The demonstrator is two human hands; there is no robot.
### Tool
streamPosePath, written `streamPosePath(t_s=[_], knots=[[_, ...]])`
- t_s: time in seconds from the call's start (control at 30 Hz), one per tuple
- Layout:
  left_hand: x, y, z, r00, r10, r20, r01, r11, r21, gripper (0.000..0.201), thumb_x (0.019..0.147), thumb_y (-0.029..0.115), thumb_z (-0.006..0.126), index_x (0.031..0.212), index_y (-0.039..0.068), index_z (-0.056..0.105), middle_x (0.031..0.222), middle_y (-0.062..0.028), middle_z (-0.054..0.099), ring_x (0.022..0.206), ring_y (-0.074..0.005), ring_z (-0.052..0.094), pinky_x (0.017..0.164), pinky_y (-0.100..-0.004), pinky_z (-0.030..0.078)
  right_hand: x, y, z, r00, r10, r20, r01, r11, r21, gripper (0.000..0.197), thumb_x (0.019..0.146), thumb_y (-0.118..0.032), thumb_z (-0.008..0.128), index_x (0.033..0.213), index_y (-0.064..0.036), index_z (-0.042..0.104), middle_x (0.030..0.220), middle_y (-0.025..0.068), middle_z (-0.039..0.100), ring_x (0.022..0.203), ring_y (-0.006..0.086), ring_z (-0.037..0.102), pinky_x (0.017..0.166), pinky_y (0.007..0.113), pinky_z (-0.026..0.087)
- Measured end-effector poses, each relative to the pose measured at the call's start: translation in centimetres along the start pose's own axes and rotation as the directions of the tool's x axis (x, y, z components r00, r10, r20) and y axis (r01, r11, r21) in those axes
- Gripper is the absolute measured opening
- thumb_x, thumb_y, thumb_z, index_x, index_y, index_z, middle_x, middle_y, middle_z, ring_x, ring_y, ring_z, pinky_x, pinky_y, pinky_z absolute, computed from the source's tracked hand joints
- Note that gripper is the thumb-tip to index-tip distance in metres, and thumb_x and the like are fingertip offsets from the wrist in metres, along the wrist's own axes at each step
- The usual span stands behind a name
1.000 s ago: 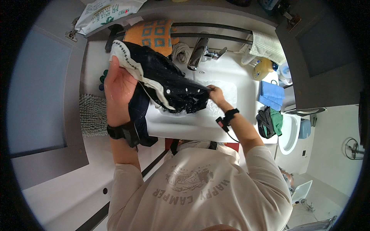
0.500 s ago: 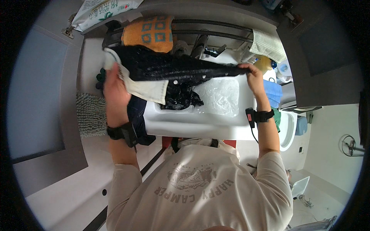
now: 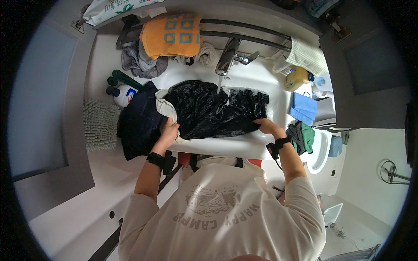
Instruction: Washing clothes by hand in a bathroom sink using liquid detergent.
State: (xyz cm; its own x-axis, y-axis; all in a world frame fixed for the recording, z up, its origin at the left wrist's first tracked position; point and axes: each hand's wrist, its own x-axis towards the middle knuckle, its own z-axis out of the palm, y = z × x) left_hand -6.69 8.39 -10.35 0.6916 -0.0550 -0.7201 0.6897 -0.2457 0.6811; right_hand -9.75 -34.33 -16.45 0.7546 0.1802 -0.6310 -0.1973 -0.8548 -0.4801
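Observation:
A wet black garment (image 3: 209, 115) with a cream band (image 3: 166, 107) along its left end lies spread across the white sink (image 3: 217, 144). My left hand (image 3: 167, 134) is closed on the cream band near the sink's front left. At the garment's right end, my right hand (image 3: 267, 126) pinches its black edge. From the faucet (image 3: 228, 57), a thin stream of water falls onto the cloth's upper middle. Much of the basin's inside is hidden beneath the garment.
Dark navy clothing (image 3: 141, 124) hangs over the counter at left, near a white pump bottle (image 3: 125, 95) and a grey shaggy mat (image 3: 100, 124). An orange towel (image 3: 170, 37) drapes over the rail. A yellow bottle (image 3: 297, 79) and blue cloth (image 3: 304, 107) sit right.
The garment has come down from a stretched, raised position and now spreads over the basin. Both hands have moved lower toward me, the left also inward. The falling water now shows.

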Motion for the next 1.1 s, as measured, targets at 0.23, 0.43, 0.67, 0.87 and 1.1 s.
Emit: streamPosePath(t_s=[0.23,0.43,0.67,0.87,1.1], knots=[[-0.3,-1.3,0.9,0.974,0.151,-0.171,-0.129,0.982,0.137,0.051,0.080,0.014,0.056,0.124,-0.001,0.035,0.102,-0.0115,0.055,0.083,-0.0161,0.053,0.071,-0.0279,0.042,-1.0,2.1,-8.9,0.911,0.299,-0.285,0.380,-0.338,0.861,0.055,0.086,-0.040,0.044,0.120,0.0032,0.037,0.108,0.0173,0.052,0.093,0.0296,0.056,0.079,0.035,0.048],[-1.9,-1.4,1.5,0.946,0.248,-0.207,-0.238,0.969,0.072,0.051,0.077,0.015,0.060,0.120,-0.005,0.040,0.107,-0.0104,0.054,0.090,-0.0159,0.052,0.075,-0.0271,0.041,2.5,4.2,-15.7,0.982,0.129,-0.134,0.157,-0.962,0.222,0.069,0.076,-0.046,0.054,0.116,0.0069,0.033,0.105,0.0245,0.048,0.097,0.0354,0.051,0.080,0.043,0.049],[-1.5,-2.2,0.4,0.986,0.104,-0.130,-0.164,0.734,-0.659,0.033,0.077,0.009,0.057,0.110,0.004,0.052,0.105,-0.0083,0.056,0.092,-0.0195,0.055,0.078,-0.0326,0.045,5.1,5.3,-15.1,0.979,0.098,-0.178,0.142,-0.957,0.253,0.039,0.076,-0.027,0.059,0.101,0.0014,0.051,0.092,0.0158,0.056,0.086,0.0257,0.056,0.069,0.033,0.055],[-6.6,2.6,2.2,0.966,-0.223,-0.131,0.098,0.786,-0.611,0.034,0.080,0.019,0.059,0.110,0.006,0.053,0.106,-0.0066,0.057,0.093,-0.0206,0.056,0.081,-0.0343,0.046,-1.0,-2.3,-6.1,0.931,0.188,-0.314,0.365,-0.440,0.820,0.044,0.081,-0.030,0.056,0.113,-0.0020,0.045,0.106,0.0127,0.055,0.091,0.0245,0.056,0.078,0.036,0.049],[-3.0,1.5,1.2,0.912,-0.079,0.403,0.252,0.883,-0.396,0.046,0.078,0.018,0.061,0.119,0.003,0.047,0.127,-0.0078,0.042,0.117,-0.0187,0.039,0.099,-0.0344,0.031,-5.5,-13.9,-6.5,0.835,-0.082,-0.544,0.540,-0.070,0.839,0.042,0.072,-0.006,0.066,0.108,0.0003,0.047,0.102,0.0120,0.056,0.093,0.0229,0.056,0.083,0.036,0.046]])
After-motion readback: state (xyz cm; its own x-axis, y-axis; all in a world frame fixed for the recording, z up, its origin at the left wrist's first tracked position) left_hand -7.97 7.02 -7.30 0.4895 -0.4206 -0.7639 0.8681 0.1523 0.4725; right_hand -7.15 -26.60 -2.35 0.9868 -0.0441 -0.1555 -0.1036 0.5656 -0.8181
